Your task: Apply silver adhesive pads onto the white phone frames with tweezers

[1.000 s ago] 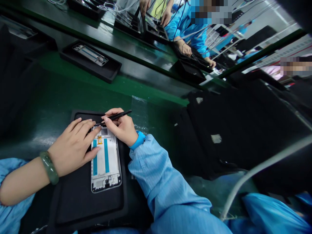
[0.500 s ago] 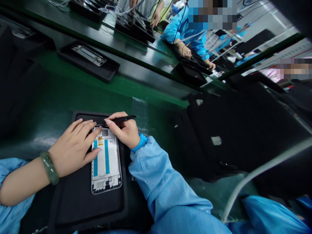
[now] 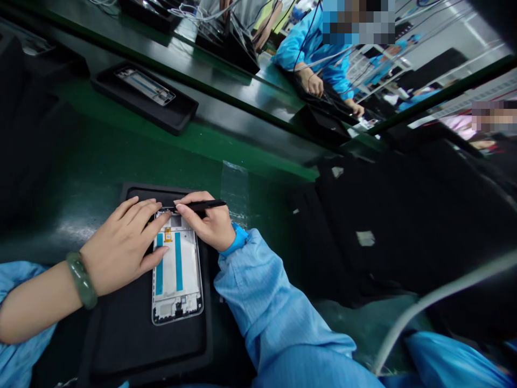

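A phone frame (image 3: 189, 269), silver with two blue strips and a small orange flex piece, lies in a black tray (image 3: 149, 350). My left hand (image 3: 123, 242) rests over its upper left side, fingers spread, index fingertip at the top edge and thumb on the frame. It holds nothing. In my right hand (image 3: 208, 223) is a pair of black tweezers (image 3: 205, 205), pinched between thumb and fingers and lying nearly level. Their tip is at the frame's top edge, partly hidden by my fingers, so what it touches cannot be made out.
Another black tray (image 3: 181, 110) with a second phone frame (image 3: 147, 86) stands at the back left. Stacked black trays (image 3: 420, 215) rise on the right, near a pale hose (image 3: 436, 296). Across the bench a co-worker's hands (image 3: 313, 83) are busy.
The tweezers have tilted flatter, their rear end dropping, and my right hand has shifted slightly down and right. My left hand stays on the phone frame. The view has shifted a little.
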Demonstrator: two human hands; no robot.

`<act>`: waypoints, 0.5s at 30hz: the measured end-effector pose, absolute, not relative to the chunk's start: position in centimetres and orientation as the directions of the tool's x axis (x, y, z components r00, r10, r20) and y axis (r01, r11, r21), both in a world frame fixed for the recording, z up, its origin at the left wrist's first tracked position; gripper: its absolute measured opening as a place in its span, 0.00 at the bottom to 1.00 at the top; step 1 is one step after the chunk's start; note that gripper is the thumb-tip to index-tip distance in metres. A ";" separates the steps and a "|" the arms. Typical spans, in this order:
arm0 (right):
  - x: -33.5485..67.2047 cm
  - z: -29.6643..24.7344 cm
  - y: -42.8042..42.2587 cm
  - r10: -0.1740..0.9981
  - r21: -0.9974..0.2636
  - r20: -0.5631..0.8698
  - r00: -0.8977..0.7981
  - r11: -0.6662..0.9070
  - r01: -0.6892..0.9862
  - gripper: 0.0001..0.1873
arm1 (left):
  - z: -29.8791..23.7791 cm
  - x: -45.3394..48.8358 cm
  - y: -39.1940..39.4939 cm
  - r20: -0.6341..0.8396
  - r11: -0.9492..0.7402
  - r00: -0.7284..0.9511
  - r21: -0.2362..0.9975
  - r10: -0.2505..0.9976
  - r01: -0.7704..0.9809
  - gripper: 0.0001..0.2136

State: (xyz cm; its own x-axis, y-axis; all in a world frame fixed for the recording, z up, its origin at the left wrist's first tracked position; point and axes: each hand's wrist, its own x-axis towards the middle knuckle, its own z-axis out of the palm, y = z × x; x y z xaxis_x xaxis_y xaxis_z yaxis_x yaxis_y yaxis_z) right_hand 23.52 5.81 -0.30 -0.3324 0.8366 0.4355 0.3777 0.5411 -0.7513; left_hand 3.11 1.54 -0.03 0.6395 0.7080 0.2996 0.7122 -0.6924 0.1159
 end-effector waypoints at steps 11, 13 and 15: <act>23.5 -0.3 5.7 0.849 -0.783 0.440 -0.293 0.522 0.338 0.06 | 0.1 3.1 1.4 0.283 -0.682 0.631 0.137 0.722 0.719 0.25; 23.4 -0.3 5.6 0.864 -0.809 0.436 -0.252 0.499 0.311 0.06 | 0.1 3.1 1.5 0.286 -0.689 0.640 0.122 0.713 0.714 0.25; 23.4 -0.4 5.7 0.900 -0.865 0.385 -0.206 0.430 0.260 0.08 | 0.1 3.1 1.5 0.288 -0.693 0.644 0.114 0.709 0.712 0.25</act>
